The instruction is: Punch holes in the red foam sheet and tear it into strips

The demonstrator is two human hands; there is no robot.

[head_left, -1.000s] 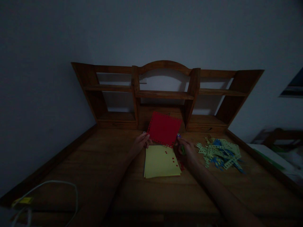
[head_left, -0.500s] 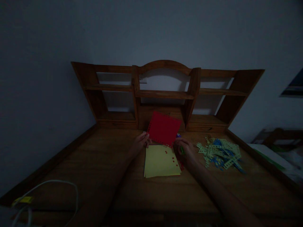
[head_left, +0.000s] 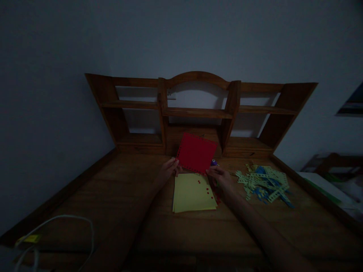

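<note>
A red sheet of paper (head_left: pixel 197 153) with small holes along its edges is held up, tilted, above the desk. My left hand (head_left: pixel 168 172) is closed on its lower left corner. At the lower right corner, the fingers of my right hand (head_left: pixel 221 177) pinch the sheet. Under it lies a stack of pale yellow paper (head_left: pixel 193 194), with several tiny red paper cutouts (head_left: pixel 208 190) on its right side. Behind my right hand shows a small purple object (head_left: pixel 214 162) with an eye-like spot; its kind is unclear. More red bits lie partly hidden beside that hand.
A heap of punched yellow and blue paper strips (head_left: pixel 263 183) lies on the right of the wooden desk (head_left: pixel 113 196). A wooden shelf unit (head_left: pixel 198 112) stands along the back. At the front left are a white cable (head_left: pixel 91 226) and a yellow item (head_left: pixel 30 238).
My right hand has shifted slightly and its fingers now meet the lower right corner of the red sheet. A green thing by that hand shows less. The left hand has hardly moved.
</note>
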